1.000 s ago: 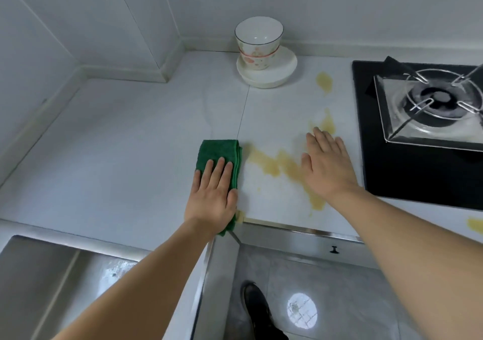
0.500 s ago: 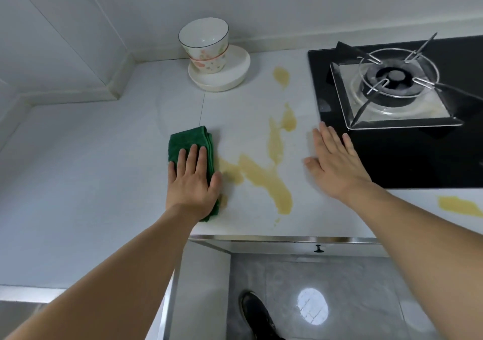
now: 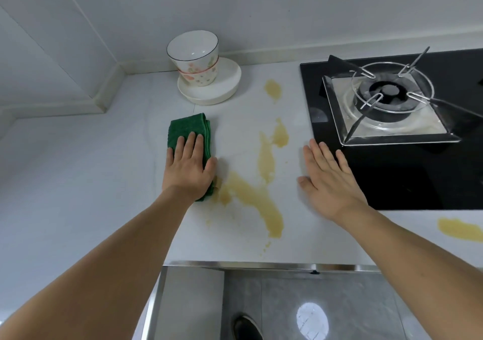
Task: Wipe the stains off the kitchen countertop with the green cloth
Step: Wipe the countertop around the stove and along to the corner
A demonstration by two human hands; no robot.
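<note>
A left hand (image 3: 188, 168), fingers straight and together, presses a folded green cloth (image 3: 188, 130) beside yellow-brown stains (image 3: 257, 198) on a white kitchen countertop (image 3: 78, 172); the right hand (image 3: 330, 182) rests flat, fingers slightly apart.

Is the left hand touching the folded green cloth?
Touching. The head view shows the left hand pressing flat on the folded green cloth, fingers lying across it.

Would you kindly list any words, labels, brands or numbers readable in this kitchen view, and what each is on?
None: no readable text anywhere.
Bowl: floral pattern only, no lettering.
Gas stove: no visible brand or markings.
Green cloth: no tag or label showing.
</note>
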